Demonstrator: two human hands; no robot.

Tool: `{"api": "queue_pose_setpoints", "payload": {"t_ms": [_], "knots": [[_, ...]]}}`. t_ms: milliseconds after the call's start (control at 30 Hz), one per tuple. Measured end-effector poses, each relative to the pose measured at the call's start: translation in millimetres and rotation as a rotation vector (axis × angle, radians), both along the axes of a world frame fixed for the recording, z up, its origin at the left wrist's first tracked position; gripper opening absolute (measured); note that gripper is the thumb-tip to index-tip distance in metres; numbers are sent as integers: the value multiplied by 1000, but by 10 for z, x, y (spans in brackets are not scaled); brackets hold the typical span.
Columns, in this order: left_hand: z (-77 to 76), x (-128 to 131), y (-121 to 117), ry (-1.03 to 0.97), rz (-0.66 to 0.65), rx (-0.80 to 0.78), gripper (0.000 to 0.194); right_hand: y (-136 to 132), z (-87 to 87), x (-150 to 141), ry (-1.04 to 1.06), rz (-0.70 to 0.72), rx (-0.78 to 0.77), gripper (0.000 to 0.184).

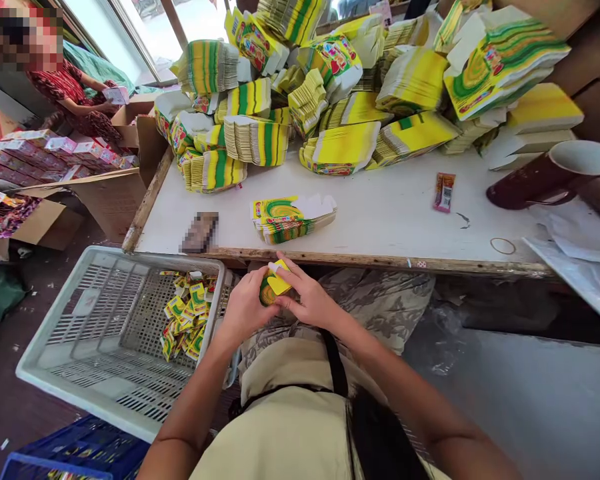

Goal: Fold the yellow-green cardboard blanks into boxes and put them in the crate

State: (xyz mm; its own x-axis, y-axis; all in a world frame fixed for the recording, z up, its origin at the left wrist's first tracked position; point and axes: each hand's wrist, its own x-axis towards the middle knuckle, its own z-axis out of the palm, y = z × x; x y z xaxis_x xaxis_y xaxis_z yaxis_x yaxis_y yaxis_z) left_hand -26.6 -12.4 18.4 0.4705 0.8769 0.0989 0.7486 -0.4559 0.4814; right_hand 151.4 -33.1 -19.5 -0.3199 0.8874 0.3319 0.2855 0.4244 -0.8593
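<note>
Above my lap, just in front of the table's edge, both hands hold one small yellow and green carton (276, 283) between them. My left hand (247, 300) grips its left side. Fingers of my right hand (305, 293) close over its top and right side, where a yellow flap and a white bit show. A short stack of flat cartons (290, 220) lies on the table right beyond my hands. To the left, a grey plastic crate (95, 300) holds a heap of small yellow cartons (190, 313) in its right part.
Bundles of flat yellow cartons (260, 140) pile up along the back of the white table (390, 200). On its right are a dark red mug (535, 177), a small packet (444, 192) and a rubber band (503, 246). A co-worker (80, 100) sits at far left by a cardboard box (115, 200).
</note>
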Motion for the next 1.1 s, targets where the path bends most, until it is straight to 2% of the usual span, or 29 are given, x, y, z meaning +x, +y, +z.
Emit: {"api": "queue_pose_setpoints", "payload": {"t_ms": [67, 133, 267, 367, 467, 567, 667, 800, 900, 1000, 1067, 1100], "knots": [[-17, -3, 32, 2, -4, 2, 63, -9, -4, -31, 0, 1, 1, 75], [-53, -17, 55, -10, -8, -9, 64, -13, -20, -65, -33, 1, -7, 75], [-90, -49, 85, -110, 19, -67, 81, 37, -67, -45, -122, 14, -28, 51], [-44, -58, 121, -169, 44, -113, 87, 118, -77, 70, -133, 33, -1, 31], [27, -50, 162, -131, -4, -141, 85, 181, -39, 189, -108, 100, 37, 22], [83, -26, 175, -77, -57, -106, 85, 189, 28, 221, -87, 128, 26, 20], [116, 1, 144, -60, -73, -16, 81, 159, 79, 173, 6, 41, -26, 28], [116, 44, 68, -88, -39, 0, 79, 121, 68, 95, 191, 14, -143, 67], [78, 43, 52, -95, 3, -13, 80, 108, 23, 21, 184, -22, -191, 63], [71, -171, 111, -95, 31, -66, 74, 156, 20, -19, 81, -31, -111, 67], [114, -507, 174, -68, 97, -130, 66, 269, 74, 36, 22, -61, -49, 63], [149, -723, 202, -21, 160, -159, 65, 358, 115, 94, -14, -112, -16, 56]]}}
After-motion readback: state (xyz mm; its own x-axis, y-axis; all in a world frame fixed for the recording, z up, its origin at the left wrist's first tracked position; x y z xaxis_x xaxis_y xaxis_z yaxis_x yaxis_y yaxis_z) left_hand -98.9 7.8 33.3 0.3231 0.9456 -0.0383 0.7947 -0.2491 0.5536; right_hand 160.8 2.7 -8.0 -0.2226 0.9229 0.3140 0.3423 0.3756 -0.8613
